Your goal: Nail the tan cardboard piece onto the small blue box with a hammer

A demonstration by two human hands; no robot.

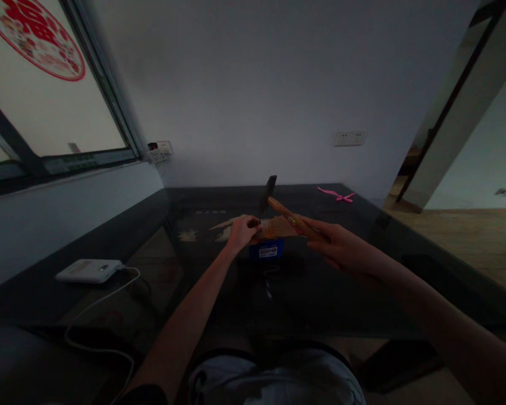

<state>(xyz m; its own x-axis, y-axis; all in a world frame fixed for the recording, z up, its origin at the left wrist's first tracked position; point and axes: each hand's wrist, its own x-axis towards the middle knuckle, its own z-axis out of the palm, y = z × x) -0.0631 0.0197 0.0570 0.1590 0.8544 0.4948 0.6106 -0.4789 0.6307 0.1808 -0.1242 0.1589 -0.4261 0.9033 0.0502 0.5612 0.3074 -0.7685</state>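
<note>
A hammer (290,216) with a wooden handle and a dark head is in my right hand (335,242), its fingers wrapped round the handle. The head is raised over a brown piece of what looks like cardboard or board (277,228). That piece rests on a blue box (267,249) with a white label. At the left end of the brown piece is my left hand (241,230), thumb and fingers pinched together below the hammer head. Whatever lies between those fingertips is too small and dark to make out.
A dark, glossy table (211,298) carries a white device (90,270) with a white cable at the left. A pink ribbon-like item (339,196) lies at the back right. Behind stands the wall, with sockets (349,139). A window (54,112) is at the left.
</note>
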